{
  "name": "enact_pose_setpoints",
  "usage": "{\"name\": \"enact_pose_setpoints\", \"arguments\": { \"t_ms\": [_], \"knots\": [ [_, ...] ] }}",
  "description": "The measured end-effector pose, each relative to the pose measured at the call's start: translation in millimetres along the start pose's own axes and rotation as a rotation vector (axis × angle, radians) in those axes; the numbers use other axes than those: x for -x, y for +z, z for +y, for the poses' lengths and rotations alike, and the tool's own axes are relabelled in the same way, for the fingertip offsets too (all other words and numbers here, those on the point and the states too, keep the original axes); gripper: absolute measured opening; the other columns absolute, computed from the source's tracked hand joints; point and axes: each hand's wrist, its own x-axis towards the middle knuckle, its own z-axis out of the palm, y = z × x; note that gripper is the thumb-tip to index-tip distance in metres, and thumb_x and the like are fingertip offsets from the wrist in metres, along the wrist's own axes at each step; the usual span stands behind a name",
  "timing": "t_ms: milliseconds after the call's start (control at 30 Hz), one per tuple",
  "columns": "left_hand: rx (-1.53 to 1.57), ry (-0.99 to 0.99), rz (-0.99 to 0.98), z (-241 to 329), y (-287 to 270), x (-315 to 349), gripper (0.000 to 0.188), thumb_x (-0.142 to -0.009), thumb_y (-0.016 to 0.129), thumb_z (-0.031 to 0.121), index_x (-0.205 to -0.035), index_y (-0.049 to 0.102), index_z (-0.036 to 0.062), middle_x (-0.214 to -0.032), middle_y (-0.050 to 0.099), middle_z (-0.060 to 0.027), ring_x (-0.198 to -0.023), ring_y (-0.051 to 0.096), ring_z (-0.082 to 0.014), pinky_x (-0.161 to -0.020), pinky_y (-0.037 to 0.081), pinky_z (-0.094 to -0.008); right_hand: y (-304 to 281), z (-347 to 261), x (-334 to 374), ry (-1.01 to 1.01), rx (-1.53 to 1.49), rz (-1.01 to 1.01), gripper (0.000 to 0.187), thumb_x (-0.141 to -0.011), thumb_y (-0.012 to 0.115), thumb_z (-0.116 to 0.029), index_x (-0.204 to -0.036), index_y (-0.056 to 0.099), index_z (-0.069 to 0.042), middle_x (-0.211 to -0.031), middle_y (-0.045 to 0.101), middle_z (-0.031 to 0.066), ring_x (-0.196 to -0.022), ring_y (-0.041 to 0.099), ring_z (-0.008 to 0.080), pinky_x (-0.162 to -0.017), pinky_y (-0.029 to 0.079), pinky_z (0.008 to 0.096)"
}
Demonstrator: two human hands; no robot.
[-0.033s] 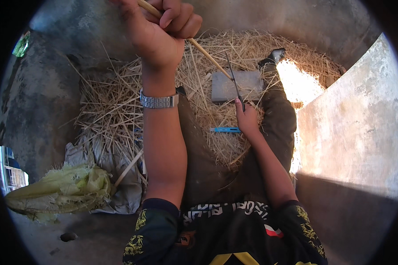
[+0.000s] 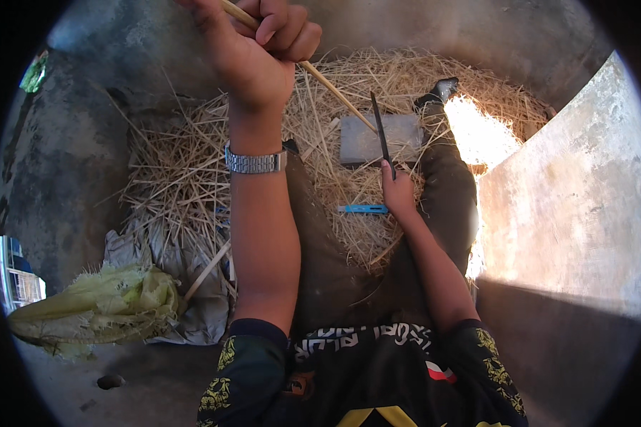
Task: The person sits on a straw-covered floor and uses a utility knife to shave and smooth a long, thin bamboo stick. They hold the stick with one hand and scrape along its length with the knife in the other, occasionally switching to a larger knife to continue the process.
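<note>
My raised left hand is closed around a thin tan wooden stick, which slants down to the right. The stick's lower end lies over a grey rectangular block set among straw between my legs. My right hand grips a knife with a long, narrow dark blade. The blade points away from me and crosses the stick near its lower end, above the block; whether they touch I cannot tell. A blue box cutter lies on the shavings just left of my right wrist.
Straw-like shavings cover the floor ahead and to the left. A frayed yellow-green sack lies at left beside a grey sheet. Concrete walls stand at right and behind the straw. The floor has a small hole.
The knife blade has turned slightly, showing more of its flat side, and my right hand has shifted a little. The left hand and stick have barely moved.
</note>
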Motion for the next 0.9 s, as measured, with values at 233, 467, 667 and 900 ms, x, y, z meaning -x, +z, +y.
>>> {"name": "enact_pose_setpoints", "arguments": {
  "t_ms": [233, 467, 667, 900],
  "knots": [
    [-0.107, 0.03, 0.186, 2, -4, 1, 0.078, -0.086, 0.032, 0.092, -0.067, 0.03, 0.0164, -0.054, 0.02, 0.0045, -0.051, 0.01, -0.0105, -0.05, 0.012, -0.0299, -14, -45, 35, -0.134, 0.033, -0.041, 0.064, -0.103, 0.055, -0.051, -0.072, 0.06, 0.004, -0.056, 0.054, 0.0135, -0.052, 0.056, 0.0255, -0.056, 0.044, 0.0424],
    [-0.006, 0.11, 0.361, 2, 31, 4, 0.066, -0.1, 0.037, 0.075, -0.067, 0.035, 0.0179, -0.051, 0.021, 0.0072, -0.042, 0.013, -0.008, -0.039, 0.013, -0.0276, -18, -86, 46, -0.285, -0.2, -0.079, 0.056, -0.103, 0.058, -0.045, -0.078, 0.064, 0.004, -0.06, 0.058, 0.0165, -0.056, 0.057, 0.025, -0.057, 0.045, 0.0402],
    [0.381, 0.012, -0.026, -17, -26, -2, 0.067, -0.096, 0.04, 0.079, -0.068, 0.031, 0.0183, -0.054, 0.022, 0.0058, -0.047, 0.016, -0.0096, -0.044, 0.014, -0.028, 15, 26, -10, 0.206, 0.145, -0.019, 0.065, -0.101, 0.054, -0.053, -0.084, 0.069, 0.008, -0.081, 0.069, 0.0291, -0.081, 0.07, 0.044, -0.077, 0.051, 0.0504],
    [-0.124, 0.085, 0.313, -13, 1, -11, 0.075, -0.088, 0.034, 0.089, -0.072, 0.033, 0.016, -0.058, 0.026, 0.0028, -0.053, 0.022, -0.0118, -0.053, 0.021, -0.0283, 16, 19, -17, 0.12, -0.065, 0.053, 0.069, -0.1, 0.052, -0.058, -0.082, 0.066, 0.007, -0.077, 0.067, 0.0263, -0.074, 0.065, 0.0426, -0.074, 0.05, 0.0497]
  ]
}}
